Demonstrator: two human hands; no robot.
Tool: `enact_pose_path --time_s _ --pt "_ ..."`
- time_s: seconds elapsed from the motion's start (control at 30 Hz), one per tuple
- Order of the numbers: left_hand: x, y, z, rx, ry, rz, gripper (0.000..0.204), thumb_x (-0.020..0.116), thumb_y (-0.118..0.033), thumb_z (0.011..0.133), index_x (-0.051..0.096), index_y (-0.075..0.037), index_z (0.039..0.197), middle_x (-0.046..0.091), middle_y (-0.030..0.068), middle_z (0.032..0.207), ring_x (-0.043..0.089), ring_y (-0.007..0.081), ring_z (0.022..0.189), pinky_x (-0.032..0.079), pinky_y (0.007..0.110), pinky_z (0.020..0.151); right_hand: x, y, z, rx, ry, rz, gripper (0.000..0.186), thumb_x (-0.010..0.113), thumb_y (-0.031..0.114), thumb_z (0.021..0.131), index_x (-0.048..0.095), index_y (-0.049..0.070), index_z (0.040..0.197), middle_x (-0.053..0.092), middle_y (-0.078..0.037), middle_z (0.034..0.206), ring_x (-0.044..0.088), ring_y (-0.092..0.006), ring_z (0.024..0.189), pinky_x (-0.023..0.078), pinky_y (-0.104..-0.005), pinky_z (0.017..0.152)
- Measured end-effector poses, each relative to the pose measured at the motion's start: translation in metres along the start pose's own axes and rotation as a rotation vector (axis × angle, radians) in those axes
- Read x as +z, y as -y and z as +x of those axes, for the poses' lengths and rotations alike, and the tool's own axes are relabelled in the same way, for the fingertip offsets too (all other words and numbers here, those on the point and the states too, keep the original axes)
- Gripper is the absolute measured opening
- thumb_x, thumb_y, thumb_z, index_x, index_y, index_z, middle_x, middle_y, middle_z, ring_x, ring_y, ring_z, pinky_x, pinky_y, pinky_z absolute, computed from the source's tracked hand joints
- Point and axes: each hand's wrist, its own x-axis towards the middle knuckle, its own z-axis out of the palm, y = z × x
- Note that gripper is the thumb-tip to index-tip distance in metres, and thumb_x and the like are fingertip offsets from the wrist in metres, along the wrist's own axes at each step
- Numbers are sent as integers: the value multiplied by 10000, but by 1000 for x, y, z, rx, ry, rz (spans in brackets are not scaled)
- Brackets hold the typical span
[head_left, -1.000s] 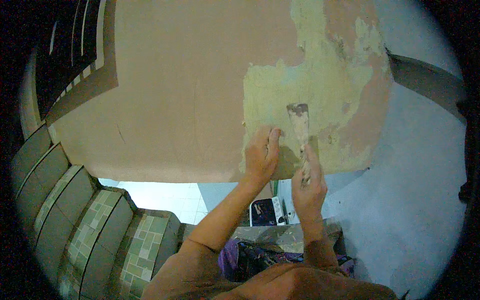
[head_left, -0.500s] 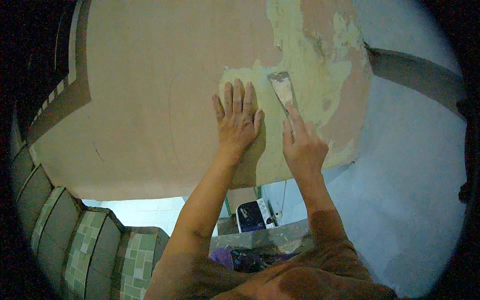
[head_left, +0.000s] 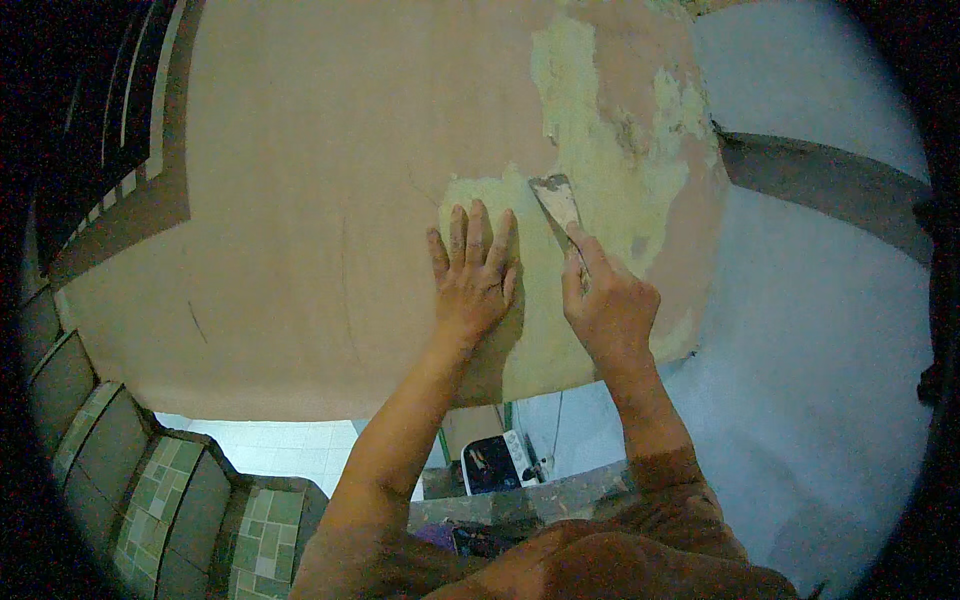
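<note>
Against the tan wall (head_left: 300, 220) ahead, the left hand (head_left: 475, 280) lies flat with its fingers spread, palm pressed on the edge of a pale yellow-green putty patch (head_left: 590, 170). Just right of it, the right hand (head_left: 610, 305) is wrapped around the handle of a putty knife (head_left: 558, 205), index finger stretched along the tool. The knife's metal blade tilts up and to the left, its edge touching the wall at the border of the putty. The two hands are close but apart. Farther right the wall turns pale blue (head_left: 820, 330), crossed by a grey band (head_left: 820, 185). Down at the near left, green tiled steps (head_left: 150, 500) descend, and below the arms a small dark container (head_left: 490, 465) sits on the floor.
</note>
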Motion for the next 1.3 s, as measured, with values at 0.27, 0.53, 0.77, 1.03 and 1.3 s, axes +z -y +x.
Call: enact_pose_path --time_s 0.27,0.53,0.77,1.03,1.3 --pt "2 2 1 18 -2 -3 706 590 -376 845 307 -243 1477 204 147 1541 151 357 1430 56 602 1127 0 -1 -12 2 31 11 310 617 193 856 620 195 1166 673 -79 726 637 -238 554 474 -356 477" --pt "5 4 2 17 -25 13 691 592 -396 840 330 -263 1465 220 138 1537 159 347 1430 66 604 1125 11 -8 -16 -5 18 70 334 631 156 848 617 204 1179 677 -65 751 645 -226 583 470 -344 473" --pt "6 6 4 8 -15 -10 680 588 -392 844 336 -265 1463 219 136 1539 171 349 1425 60 597 1129 19 -7 -1 -13 -30 43 320 623 192 860 615 209 1179 676 -60 740 638 -226 567 476 -343 472" --pt "8 10 4 6 -26 -30 678 599 -376 837 350 -275 1460 213 132 1543 167 350 1423 70 588 1132 9 -1 0 -6 77 -26 312 623 199 859 616 208 1171 690 -66 769 651 -224 580 479 -343 476" --pt "8 12 0 16 -47 -6 685 597 -374 841 333 -290 1467 214 124 1544 186 352 1416 80 595 1127 16 1 -1 -40 6 8 301 617 188 862 619 204 1162 687 -68 757 642 -221 559 467 -344 466"
